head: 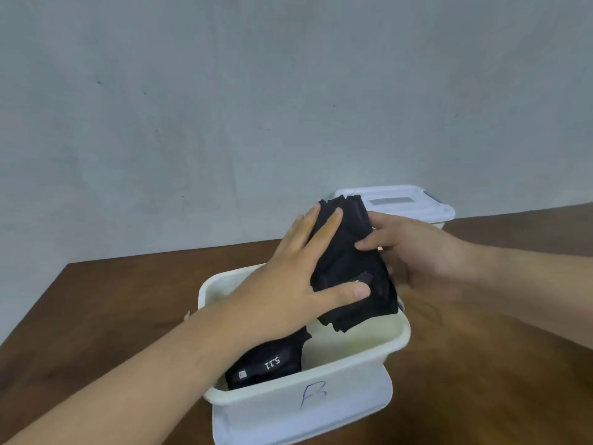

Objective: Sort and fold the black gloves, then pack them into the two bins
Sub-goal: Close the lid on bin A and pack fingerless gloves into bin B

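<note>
- Head view, centre: folded black fabric glove bundle (pixel 349 261) held above cream plastic bin marked B (pixel 337 364), not yet in.
- Pressed flat on it, left grip (pixel 298 277); curled round its right edge, right grip (pixel 426 255).
- Lower centre: black 5.11-printed glove (pixel 269 361) already packed; behind, lidded white bin (pixel 426 210), contents hidden.

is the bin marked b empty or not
Not empty: a black glove printed 5.11 lies in the bin, left side; its right side is bare.
</note>
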